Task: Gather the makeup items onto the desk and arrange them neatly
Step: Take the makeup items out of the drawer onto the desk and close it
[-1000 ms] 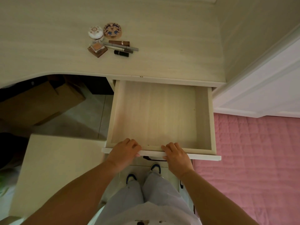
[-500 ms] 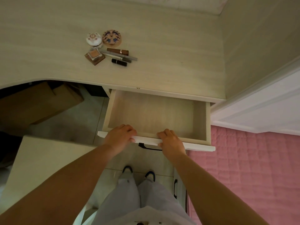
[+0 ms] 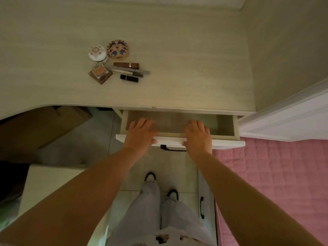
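Several makeup items sit grouped on the pale wooden desk (image 3: 186, 50): a white round jar (image 3: 97, 53), a patterned round compact (image 3: 118, 49), a square powder compact (image 3: 100, 72), a brown tube (image 3: 126, 65), two grey pencils (image 3: 128, 70) and a black lipstick (image 3: 129, 78). Below the desk edge an empty drawer (image 3: 225, 125) stands partly out. My left hand (image 3: 140, 134) and my right hand (image 3: 197, 136) lie over the top of its white front panel (image 3: 229, 143), fingers stretched inward and thumbs against the front face.
A pink quilted bed (image 3: 275, 174) lies at the right, beside a white door frame (image 3: 284, 125). Cardboard boxes (image 3: 40, 128) sit under the desk at the left. A pale stool or box (image 3: 51, 181) stands at the lower left. A lower drawer handle (image 3: 201, 207) shows below.
Both hands have moved forward with the drawer front, and the drawer has slid most of the way into the desk. The makeup items have stayed put.
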{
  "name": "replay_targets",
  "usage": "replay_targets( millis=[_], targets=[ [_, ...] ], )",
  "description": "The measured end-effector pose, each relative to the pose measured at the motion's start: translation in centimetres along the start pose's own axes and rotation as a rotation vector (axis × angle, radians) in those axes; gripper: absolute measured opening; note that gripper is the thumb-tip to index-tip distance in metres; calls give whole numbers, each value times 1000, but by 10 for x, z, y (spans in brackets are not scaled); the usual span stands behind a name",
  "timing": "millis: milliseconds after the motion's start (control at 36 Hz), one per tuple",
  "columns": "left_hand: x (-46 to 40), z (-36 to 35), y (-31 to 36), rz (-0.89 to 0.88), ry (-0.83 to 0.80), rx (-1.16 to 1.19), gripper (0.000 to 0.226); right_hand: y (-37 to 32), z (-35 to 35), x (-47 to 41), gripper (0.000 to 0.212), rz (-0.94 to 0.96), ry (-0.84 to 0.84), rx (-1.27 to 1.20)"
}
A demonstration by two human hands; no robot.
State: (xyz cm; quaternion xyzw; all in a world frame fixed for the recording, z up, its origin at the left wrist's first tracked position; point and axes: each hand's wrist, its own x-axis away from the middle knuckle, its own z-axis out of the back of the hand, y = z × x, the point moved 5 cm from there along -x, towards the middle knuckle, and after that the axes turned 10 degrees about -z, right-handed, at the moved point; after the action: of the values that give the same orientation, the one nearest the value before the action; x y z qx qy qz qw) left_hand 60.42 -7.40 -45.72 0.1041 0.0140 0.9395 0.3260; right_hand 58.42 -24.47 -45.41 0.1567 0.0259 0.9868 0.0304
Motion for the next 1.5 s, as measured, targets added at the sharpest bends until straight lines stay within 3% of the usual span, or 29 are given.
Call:
replay_targets(
  millis=[111, 194, 306, 528, 889, 1194, 1500],
  targets=[
    [-7, 6, -6, -20, 52, -74, 62, 2, 5, -1, 89, -40, 24, -7],
    [-11, 11, -8, -1, 93, -76, 81, 1, 6, -6, 101, -55, 48, 24],
    [-19, 16, -15, 35, 77, -54, 97, 2, 10, -16, 103, -78, 35, 75],
    [-35, 13, -33, 61, -43, -19, 103, 1, 16, -32, 101, -54, 18, 130],
    [-41, 11, -40, 26, 12, -33, 93, 12, 14, -44, 96, -35, 87, 9],
    [-48, 13, -40, 84, 166, -9, 71, 8, 3, -54, 94, -120, 464, -216],
    [-53, 6, -43, 70, 371, -84, 71, 4, -2, -58, 90, -165, 505, -220]
  ],
)
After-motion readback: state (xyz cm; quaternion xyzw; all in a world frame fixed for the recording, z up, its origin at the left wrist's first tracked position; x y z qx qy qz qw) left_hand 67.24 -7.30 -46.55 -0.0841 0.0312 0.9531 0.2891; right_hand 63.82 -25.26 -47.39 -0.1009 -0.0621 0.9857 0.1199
